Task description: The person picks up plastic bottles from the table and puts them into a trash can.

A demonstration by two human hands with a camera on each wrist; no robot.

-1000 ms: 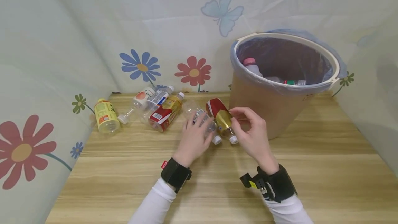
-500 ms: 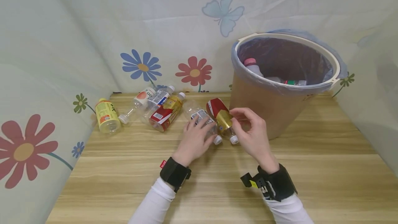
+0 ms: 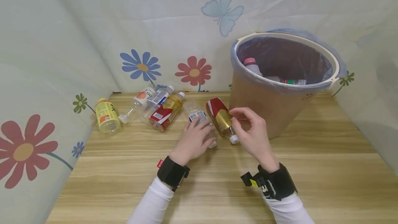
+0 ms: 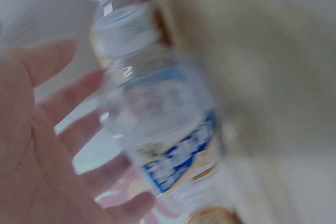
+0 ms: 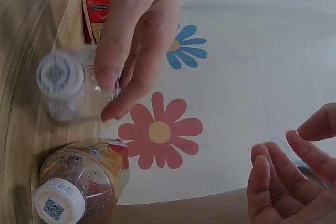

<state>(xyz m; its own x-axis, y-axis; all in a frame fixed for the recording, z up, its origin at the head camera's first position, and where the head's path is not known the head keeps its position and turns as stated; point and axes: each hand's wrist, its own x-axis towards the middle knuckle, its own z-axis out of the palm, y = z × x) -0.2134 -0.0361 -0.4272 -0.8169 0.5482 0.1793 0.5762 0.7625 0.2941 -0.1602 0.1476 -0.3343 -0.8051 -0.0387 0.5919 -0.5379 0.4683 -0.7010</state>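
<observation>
Red-and-gold bottle (image 3: 221, 117) is lying beside the right hand (image 3: 254, 137), which is curving loosely, holding nothing; the left hand (image 3: 192, 141), spread, is touching a clear bottle (image 3: 197, 114) beneath.

Head view: high, facing forward and down across bench (image 3: 326, 172). Left wrist: very close, clear bottle (image 4: 163, 114) mid-frame. Right wrist: near, low; same bottle upper left, shared by all three.

A wood-grain tabletop (image 3: 211, 189) is carrying, from left to right, a yellow-labelled bottle (image 3: 106, 117), three clustered bottles (image 3: 164, 114), a clear bottle (image 3: 198, 115), a red-and-gold bottle (image 3: 219, 112) and a standing tan bin (image 3: 255, 103).
</observation>
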